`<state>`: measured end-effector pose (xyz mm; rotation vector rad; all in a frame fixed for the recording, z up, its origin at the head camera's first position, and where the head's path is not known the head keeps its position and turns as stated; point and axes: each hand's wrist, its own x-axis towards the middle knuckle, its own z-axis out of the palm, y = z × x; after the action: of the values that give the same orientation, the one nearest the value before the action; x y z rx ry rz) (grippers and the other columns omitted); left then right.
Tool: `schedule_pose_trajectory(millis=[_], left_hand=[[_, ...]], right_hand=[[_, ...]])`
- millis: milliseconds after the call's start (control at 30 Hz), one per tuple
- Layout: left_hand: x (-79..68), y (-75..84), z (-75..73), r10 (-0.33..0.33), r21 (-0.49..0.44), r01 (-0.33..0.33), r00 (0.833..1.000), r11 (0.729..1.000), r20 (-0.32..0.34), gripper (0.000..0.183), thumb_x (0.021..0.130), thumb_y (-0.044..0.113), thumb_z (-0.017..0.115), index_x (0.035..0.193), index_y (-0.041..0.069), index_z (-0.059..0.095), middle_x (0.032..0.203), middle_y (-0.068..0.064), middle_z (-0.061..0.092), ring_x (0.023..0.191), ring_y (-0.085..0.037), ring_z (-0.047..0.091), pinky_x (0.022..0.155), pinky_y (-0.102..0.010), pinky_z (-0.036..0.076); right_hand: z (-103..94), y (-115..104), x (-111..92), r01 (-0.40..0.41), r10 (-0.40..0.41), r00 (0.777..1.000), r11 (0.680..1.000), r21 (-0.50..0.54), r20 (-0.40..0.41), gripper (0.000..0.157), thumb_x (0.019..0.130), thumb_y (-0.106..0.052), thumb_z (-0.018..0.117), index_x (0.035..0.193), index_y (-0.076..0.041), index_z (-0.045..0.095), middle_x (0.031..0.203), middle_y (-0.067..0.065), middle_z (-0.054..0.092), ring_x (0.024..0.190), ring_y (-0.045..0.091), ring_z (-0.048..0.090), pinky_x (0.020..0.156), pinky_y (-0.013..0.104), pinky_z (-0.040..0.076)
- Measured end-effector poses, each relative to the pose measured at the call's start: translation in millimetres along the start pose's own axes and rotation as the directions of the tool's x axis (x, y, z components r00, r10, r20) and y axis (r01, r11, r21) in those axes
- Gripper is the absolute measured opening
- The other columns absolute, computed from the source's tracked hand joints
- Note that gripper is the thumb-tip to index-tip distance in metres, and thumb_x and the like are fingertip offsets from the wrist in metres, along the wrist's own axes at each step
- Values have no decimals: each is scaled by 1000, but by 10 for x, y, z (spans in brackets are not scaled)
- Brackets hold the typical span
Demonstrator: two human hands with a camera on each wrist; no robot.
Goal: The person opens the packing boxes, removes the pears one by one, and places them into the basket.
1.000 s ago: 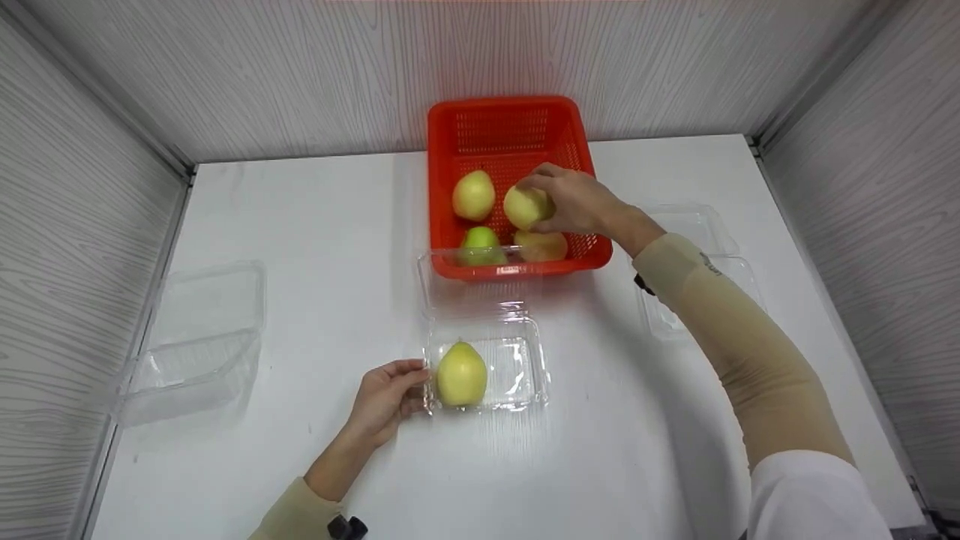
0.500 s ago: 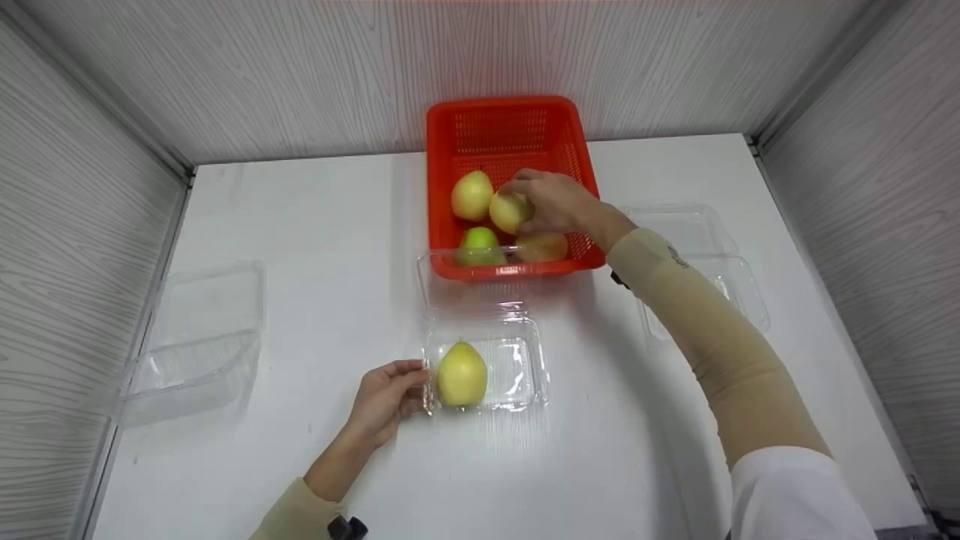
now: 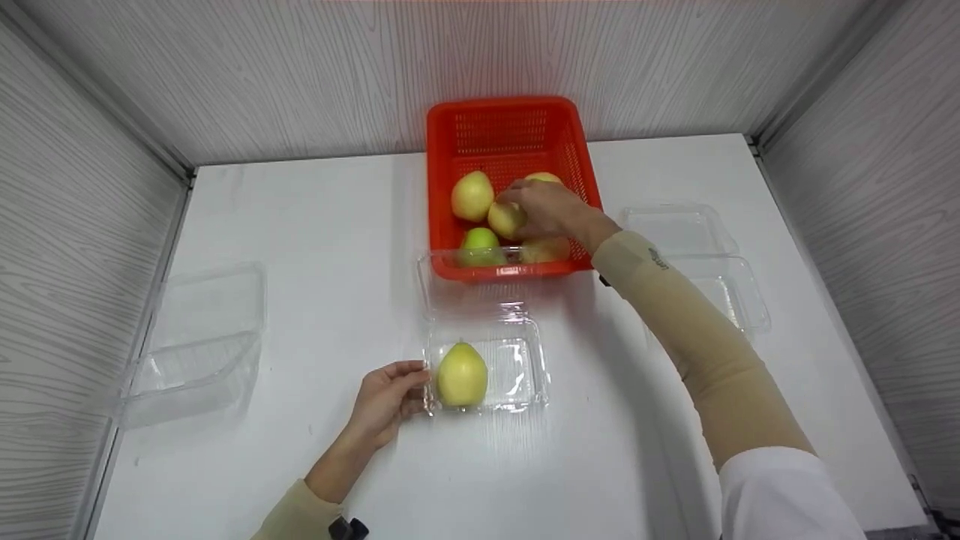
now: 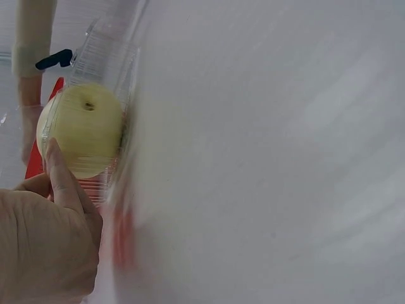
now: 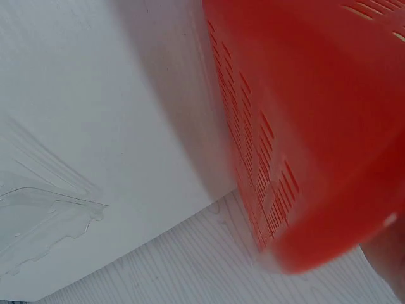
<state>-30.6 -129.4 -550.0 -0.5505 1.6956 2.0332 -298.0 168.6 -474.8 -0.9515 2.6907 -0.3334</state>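
My left hand (image 3: 390,394) pinches the left rim of a clear plastic clamshell box (image 3: 517,367), whose lid is folded back over the basket's front edge. One yellow pear (image 3: 462,375) lies in the left half of that box; the left wrist view shows the same pear (image 4: 85,130) through the plastic. Inside the red basket (image 3: 510,112), my right hand (image 3: 547,210) curls its fingers over a yellow pear (image 3: 505,221). Another yellow pear (image 3: 472,196), a greener fruit (image 3: 480,244) and more pears lie around it. The right wrist view mostly shows the basket's outer wall (image 5: 329,126).
An opened clear box (image 3: 202,360) stands on the white table's left side. Another opened clear box (image 3: 712,285) sits on the right, partly behind the right sleeve (image 3: 697,352). Grey wood-grain panels (image 3: 300,82) enclose the table at the back and both sides.
My right hand has moved left and slightly toward me inside the basket, shifting the pear with it. A pear behind the hand has come into view. The left hand stays put.
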Motion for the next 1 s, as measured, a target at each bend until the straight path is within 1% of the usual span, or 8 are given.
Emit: schedule_pose_trajectory(millis=[67, 233, 500, 833, 1000], left_hand=[[-4, 4, 2, -2, -2, 2, 1000, 1000, 4, 25, 99, 5, 67, 121, -6, 61, 91, -2, 70, 75, -11, 70, 62, -19, 63], [-4, 12, 4, -9, -13, 9, 1000, 1000, 3, 25, 99, 5, 68, 121, -6, 61, 90, -1, 69, 74, -10, 69, 62, -20, 63], [19, -21, -20, 13, -20, -13, 1000, 1000, 23, 25, 99, 3, 66, 121, -7, 60, 90, -2, 70, 74, -11, 70, 63, -20, 64], [6, -9, 3, 5, -15, -5, 1000, 1000, -6, 22, 98, 4, 68, 118, -6, 63, 89, -2, 70, 72, -11, 70, 60, -20, 62], [2, 1, 1, 3, -24, -3, 1000, 1000, 6, 23, 99, 4, 67, 119, -6, 62, 89, -1, 69, 73, -10, 69, 61, -20, 63]], right_hand=[[10, -10, 5, 8, -8, 1000, 1000, 7, 5, 56, 96, -29, 77, 147, -12, 61, 149, 12, 62, 141, 34, 57, 124, 51, 48], [-15, -30, -15, 10, -10, 1000, 999, 35, -5, 55, 94, -32, 79, 145, -15, 63, 147, 10, 63, 140, 32, 57, 123, 52, 47], [-182, -13, -146, -35, 36, 999, 997, 75, -13, 62, 95, -39, 78, 150, -18, 58, 157, 9, 55, 148, 32, 49, 126, 55, 43], [-383, -48, -361, -6, 18, 993, 994, 106, -116, 62, 96, -42, 75, 151, -19, 57, 159, 8, 53, 148, 30, 51, 122, 53, 48], [-461, -86, -483, 45, -20, 983, 990, 136, -181, 64, 96, -42, 76, 151, -17, 57, 158, 7, 55, 147, 29, 53, 119, 52, 52]])
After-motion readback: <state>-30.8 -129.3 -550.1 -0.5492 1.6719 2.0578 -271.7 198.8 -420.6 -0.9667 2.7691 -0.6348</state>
